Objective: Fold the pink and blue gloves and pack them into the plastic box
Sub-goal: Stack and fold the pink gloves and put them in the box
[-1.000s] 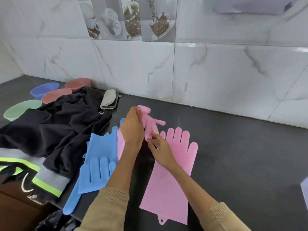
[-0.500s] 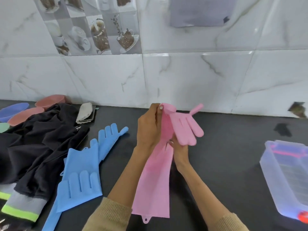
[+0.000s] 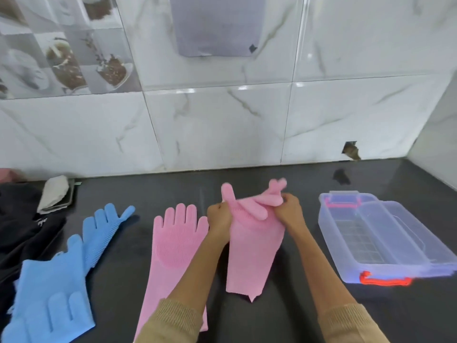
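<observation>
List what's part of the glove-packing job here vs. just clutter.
Job: held pink glove, gripped by left hand and right hand; flat pink glove; two blue gloves; plastic box.

Clutter: black garment, folded grey cloth.

White marble wall tiles (image 3: pixel 222 129); dark countertop (image 3: pixel 284 318)

— The pink gloves (image 3: pixel 176 246)?
— Rubbery, matt, palms ribbed with fine bristles.
— The plastic box (image 3: pixel 385 240)?
— Clear, glossy plastic. The countertop (image 3: pixel 309 315) is dark, faintly shiny; the wall tiles (image 3: pixel 217 129) glossy marble-look.
</observation>
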A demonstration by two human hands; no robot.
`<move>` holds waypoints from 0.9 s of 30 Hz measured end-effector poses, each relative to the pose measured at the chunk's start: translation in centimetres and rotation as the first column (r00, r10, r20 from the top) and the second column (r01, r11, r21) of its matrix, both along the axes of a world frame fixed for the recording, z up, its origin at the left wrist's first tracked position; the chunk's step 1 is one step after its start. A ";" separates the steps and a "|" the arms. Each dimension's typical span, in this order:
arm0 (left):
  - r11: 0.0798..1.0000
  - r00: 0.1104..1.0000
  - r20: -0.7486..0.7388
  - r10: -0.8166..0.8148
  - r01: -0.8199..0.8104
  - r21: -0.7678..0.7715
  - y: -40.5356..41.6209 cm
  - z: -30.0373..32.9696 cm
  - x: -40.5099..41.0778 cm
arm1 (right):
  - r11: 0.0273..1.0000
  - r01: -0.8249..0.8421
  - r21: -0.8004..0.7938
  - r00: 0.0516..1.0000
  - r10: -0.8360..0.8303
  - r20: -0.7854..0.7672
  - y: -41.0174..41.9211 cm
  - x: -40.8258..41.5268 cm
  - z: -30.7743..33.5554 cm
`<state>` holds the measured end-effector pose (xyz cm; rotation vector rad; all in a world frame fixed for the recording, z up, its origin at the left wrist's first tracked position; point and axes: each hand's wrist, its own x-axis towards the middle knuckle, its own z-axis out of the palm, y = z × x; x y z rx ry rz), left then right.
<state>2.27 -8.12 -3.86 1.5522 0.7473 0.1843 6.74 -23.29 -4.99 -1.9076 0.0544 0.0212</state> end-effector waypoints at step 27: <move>0.975 0.996 -0.089 0.031 -0.011 0.222 1.4 -5.9 -6.0 | 0.956 -0.114 0.271 0.899 0.215 -0.380 -1.4 -3.7 -4.7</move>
